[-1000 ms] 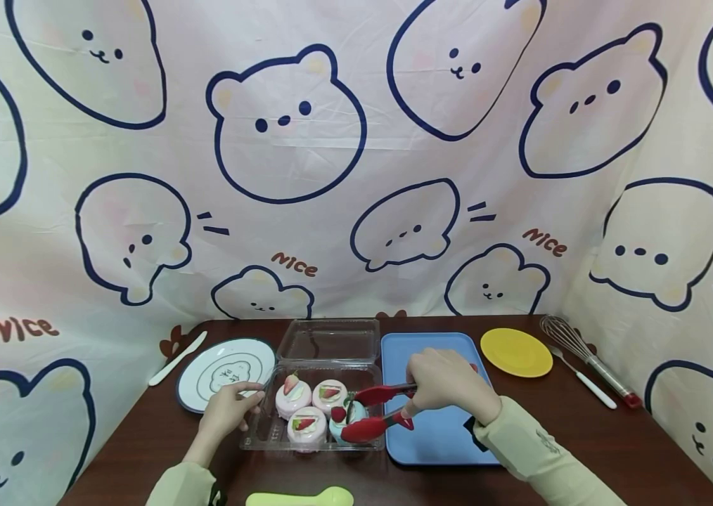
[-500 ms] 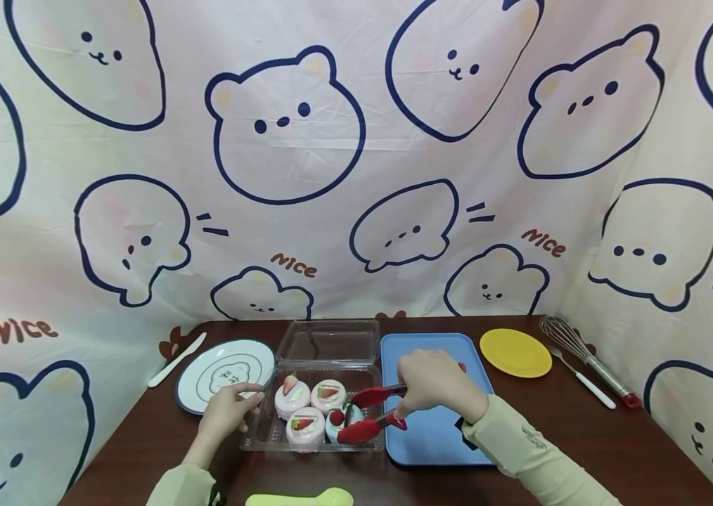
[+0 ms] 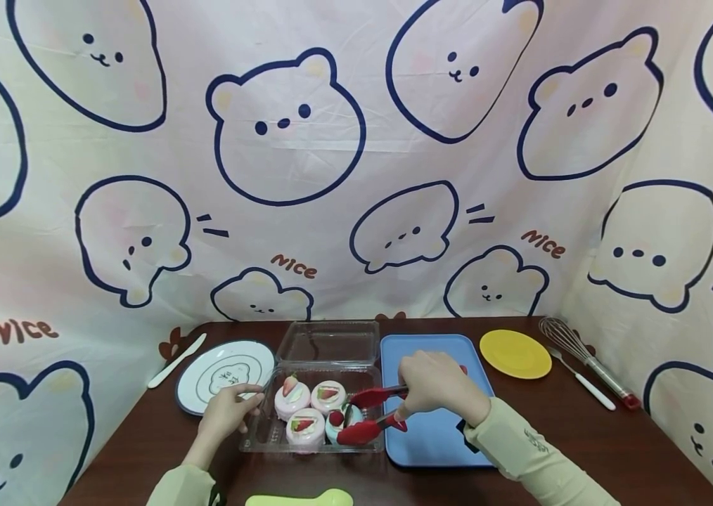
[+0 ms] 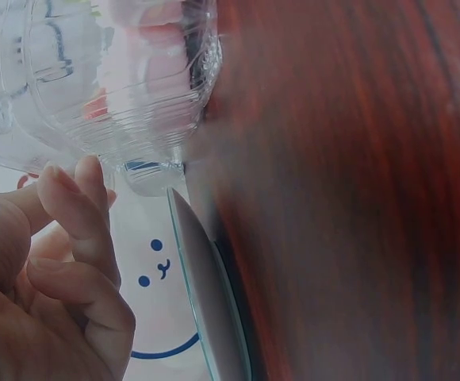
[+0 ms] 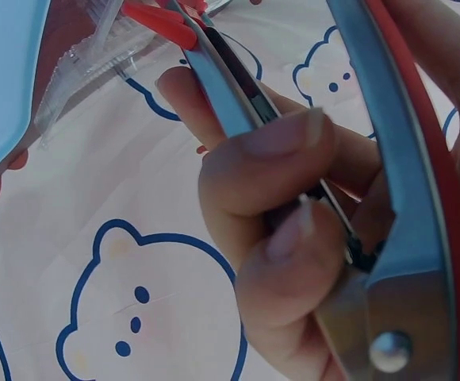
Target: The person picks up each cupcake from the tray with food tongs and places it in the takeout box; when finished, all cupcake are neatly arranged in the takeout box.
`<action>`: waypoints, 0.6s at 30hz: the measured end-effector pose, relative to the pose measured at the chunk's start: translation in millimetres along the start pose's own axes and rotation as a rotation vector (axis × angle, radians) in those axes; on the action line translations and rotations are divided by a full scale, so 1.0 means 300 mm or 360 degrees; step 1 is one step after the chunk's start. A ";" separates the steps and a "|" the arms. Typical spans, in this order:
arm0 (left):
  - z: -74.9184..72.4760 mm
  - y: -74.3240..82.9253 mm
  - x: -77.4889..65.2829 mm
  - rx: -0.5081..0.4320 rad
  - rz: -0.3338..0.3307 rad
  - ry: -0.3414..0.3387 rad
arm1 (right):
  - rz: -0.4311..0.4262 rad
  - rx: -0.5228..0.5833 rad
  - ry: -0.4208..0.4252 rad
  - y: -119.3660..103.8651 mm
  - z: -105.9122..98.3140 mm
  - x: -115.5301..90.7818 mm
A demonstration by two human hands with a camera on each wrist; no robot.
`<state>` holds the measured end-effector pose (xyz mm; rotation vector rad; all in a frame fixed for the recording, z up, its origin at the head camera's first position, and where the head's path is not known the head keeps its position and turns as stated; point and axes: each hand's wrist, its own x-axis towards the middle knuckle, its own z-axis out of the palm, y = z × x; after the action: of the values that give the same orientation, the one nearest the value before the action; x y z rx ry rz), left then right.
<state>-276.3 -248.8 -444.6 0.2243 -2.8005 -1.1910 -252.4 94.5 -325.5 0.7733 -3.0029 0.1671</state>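
At the left rim of a clear plastic clamshell box (image 3: 330, 342), my left hand (image 3: 223, 418) holds the edge between bent fingertips. My right hand (image 3: 439, 383) grips red-tipped tongs (image 3: 365, 431) above the blue tray. The tong heads lie on either side of a light-blue cupcake (image 3: 332, 434) with a red berry on top, at the box's front right. How firmly they squeeze it I cannot tell. Several pink cupcakes (image 3: 306, 441) with strawberry toppings fill the rest of that group. In the right wrist view, fingers curl round one metal arm of the tongs (image 5: 373, 95).
A blue tray (image 3: 403, 450) adjoins the box on the right. White plate (image 3: 195, 376) and white knife (image 3: 179, 360) lie left. Yellow plate (image 3: 515, 353), fork (image 3: 591, 386) and whisk (image 3: 587, 355) are at right. A light-green utensil (image 3: 306, 500) lies at the front edge.
My right hand and the tongs have shifted slightly left, then stayed nearly still around the blue cupcake. The left hand keeps its place at the box.
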 end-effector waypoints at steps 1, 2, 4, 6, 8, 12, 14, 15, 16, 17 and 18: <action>0.000 0.000 0.000 -0.0002 -0.0002 0.0001 | -0.0004 0.0001 0.0002 0.000 0.000 -0.001; 0.001 0.000 -0.001 -0.0002 0.0000 0.0002 | -0.0007 0.0000 0.0004 0.000 0.000 -0.001; 0.001 0.001 -0.002 -0.0002 0.0004 0.0003 | -0.0017 -0.0005 0.0011 0.000 0.001 -0.001; 0.001 0.002 -0.003 -0.0005 0.0003 0.0005 | -0.0020 -0.0018 0.0017 0.001 0.001 -0.001; 0.002 0.003 -0.002 -0.0005 0.0001 0.0004 | -0.0021 -0.0031 0.0023 0.001 0.000 -0.003; 0.001 0.004 -0.004 -0.0006 -0.0003 0.0004 | -0.0010 -0.0045 0.0040 0.006 -0.002 -0.010; 0.001 0.003 -0.005 -0.0008 -0.0002 0.0003 | -0.0005 -0.0043 0.0053 0.015 -0.003 -0.016; 0.001 0.003 -0.005 -0.0008 -0.0002 0.0005 | 0.0002 -0.0033 0.0056 0.021 -0.004 -0.019; 0.002 0.002 -0.003 -0.0008 -0.0005 0.0006 | 0.0007 -0.0017 0.0062 0.028 -0.005 -0.022; 0.003 0.001 -0.002 -0.0011 -0.0002 0.0007 | 0.0008 -0.0001 0.0066 0.035 -0.006 -0.026; 0.004 0.000 -0.001 -0.0008 -0.0001 0.0009 | 0.0013 0.0011 0.0072 0.043 -0.008 -0.029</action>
<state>-276.1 -247.9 -445.3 0.2278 -2.7922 -1.1956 -250.9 110.3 -325.0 0.7478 -2.9651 0.1927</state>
